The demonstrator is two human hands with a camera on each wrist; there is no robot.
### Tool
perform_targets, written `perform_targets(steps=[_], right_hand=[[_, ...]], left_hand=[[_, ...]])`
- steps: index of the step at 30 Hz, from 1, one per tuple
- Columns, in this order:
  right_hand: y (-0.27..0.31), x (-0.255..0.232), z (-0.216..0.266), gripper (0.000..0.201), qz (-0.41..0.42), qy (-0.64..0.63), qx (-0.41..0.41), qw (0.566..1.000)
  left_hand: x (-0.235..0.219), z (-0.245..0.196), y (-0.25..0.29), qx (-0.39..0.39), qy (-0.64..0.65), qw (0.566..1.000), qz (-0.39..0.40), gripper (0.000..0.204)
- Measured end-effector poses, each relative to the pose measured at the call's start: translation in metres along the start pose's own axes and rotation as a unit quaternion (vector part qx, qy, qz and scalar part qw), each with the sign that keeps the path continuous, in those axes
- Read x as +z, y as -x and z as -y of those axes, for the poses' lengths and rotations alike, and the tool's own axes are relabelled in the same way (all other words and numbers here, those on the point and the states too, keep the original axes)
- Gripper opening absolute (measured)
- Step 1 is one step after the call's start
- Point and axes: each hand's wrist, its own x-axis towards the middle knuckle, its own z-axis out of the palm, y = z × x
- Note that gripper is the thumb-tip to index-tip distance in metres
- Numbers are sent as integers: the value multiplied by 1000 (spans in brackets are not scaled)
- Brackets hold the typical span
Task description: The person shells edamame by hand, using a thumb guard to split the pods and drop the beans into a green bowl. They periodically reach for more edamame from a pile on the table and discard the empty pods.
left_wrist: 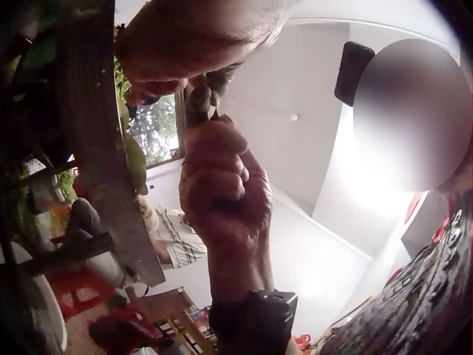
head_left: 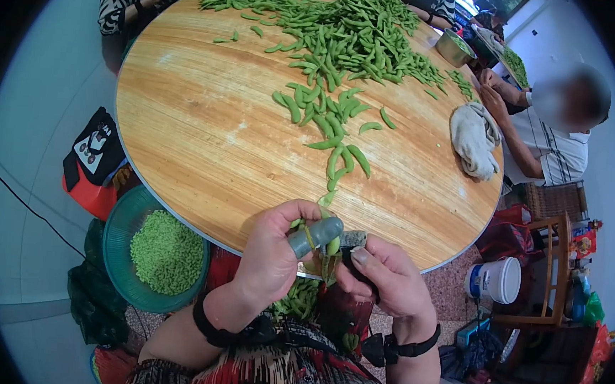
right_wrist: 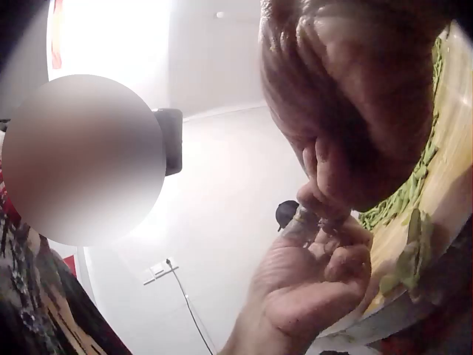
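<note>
Head view: white bucket (head_left: 508, 280), blue label (head_left: 477, 282), and black bag (head_left: 104, 138), printed; lettering too small to read. Left hand (head_left: 275, 250) and right hand (head_left: 395, 278) meeting at the table's (head_left: 199, 113) near edge, fingers curled, pinching a pod (head_left: 333, 247) between them. Green basket (head_left: 117, 253): shelled beans (head_left: 168, 252). Metal bowl (head_left: 451, 54): green contents. Tabletop: heaped pods (head_left: 354, 38).

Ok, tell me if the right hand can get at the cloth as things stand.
Probably yes: only bare tabletop shows between the right hand and the cloth, though the hand is busy with a pod and may need to stretch.
</note>
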Motion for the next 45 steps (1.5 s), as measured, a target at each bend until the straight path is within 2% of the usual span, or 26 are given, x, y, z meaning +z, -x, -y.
perform_targets(steps=[3, 5, 6, 9, 11, 13, 15, 17, 18, 20, 21, 22, 23, 25, 27, 28, 30, 32, 34, 35, 36, 38, 40, 42, 43, 45], right_hand=[[0, 0, -1, 17, -41, 94, 10, 995], [0, 2, -3, 17, -49, 110, 1, 993], [-1, 4, -4, 17, -58, 127, -8, 990], [-3, 6, -7, 17, -51, 28, 26, 998], [-5, 6, -10, 18, -48, 0, 27, 998], [-10, 3, -16, 18, -43, -27, 28, 998], [-15, 0, -23, 20, -111, 210, -135, 962], [-18, 3, -20, 20, -137, 220, -127, 958], [-19, 4, -18, 20, -161, 229, -119, 953], [-22, -2, -18, 18, -137, 174, -93, 971], [-24, -5, -18, 17, -111, 118, -67, 984], [-26, -5, -16, 17, -110, 119, -66, 985], [-28, -5, -14, 16, -130, 167, -73, 975], [-31, -5, -9, 15, -151, 214, -77, 962], [-36, 0, -5, 17, -189, 195, -147, 951], [-36, 7, -1, 19, -148, 182, -169, 957], [-33, 3, -2, 18, -119, 140, -152, 971], [-30, -1, -3, 18, -89, 98, -132, 982], [-27, -3, -5, 13, -29, -70, -90, 993], [-26, -1, -7, 13, -29, -71, -89, 993], [-27, 3, -8, 10, -63, -113, -84, 988], [-26, 7, -11, 8, -99, -156, -80, 980], [-25, 8, -16, 7, -108, -266, -47, 957], [-28, 11, -23, 7, -119, -290, -52, 948], [-29, 14, -25, 7, -130, -313, -57, 939], [-33, 25, -26, 9, -155, -254, -80, 951]], left_hand=[[-6, 11, -2, 60, -88, 994, -12, 11], [-8, 14, -1, 116, -220, 969, -12, 12], [-6, 13, 0, 116, -220, 969, -11, 12], [-3, 7, 4, 86, -163, 983, 13, 12], [-8, -2, 3, -46, -76, 995, 52, 13], [-3, -6, 4, -54, -87, 994, 30, 13], [1, -2, 4, -63, -98, 993, 7, 13], [1, 8, 3, 119, -347, 930, 8, 17], [-1, 10, 1, 120, -346, 930, 8, 17], [-7, 11, -2, 221, -419, 881, -9, 29], [-8, 9, -3, 221, -418, 881, -11, 29], [-9, 5, -3, 241, -462, 854, -5, 35], [-9, 2, -3, 260, -505, 823, 3, 42], [-4, 0, -1, 257, -523, 812, -5, 45], [-2, 1, 0, 253, -542, 801, -11, 48], [-1, 1, 0, 272, -544, 794, 1, 48], [-2, -2, -1, 291, -545, 786, 14, 49], [-6, -12, -2, 244, -481, 839, 73, 48], [-5, -12, -2, 246, -472, 843, 83, 47], [-5, -11, -2, 248, -462, 846, 94, 45], [-5, -9, -1, 247, -462, 846, 95, 45], [-8, -1, 1, 333, -511, 783, 122, 44], [-6, 5, 1, 349, -508, 778, 117, 42], [-6, 7, 1, 366, -504, 774, 112, 39], [-7, 7, 0, 354, -488, 792, 93, 34], [-7, 8, 1, 342, -470, 810, 74, 29]])
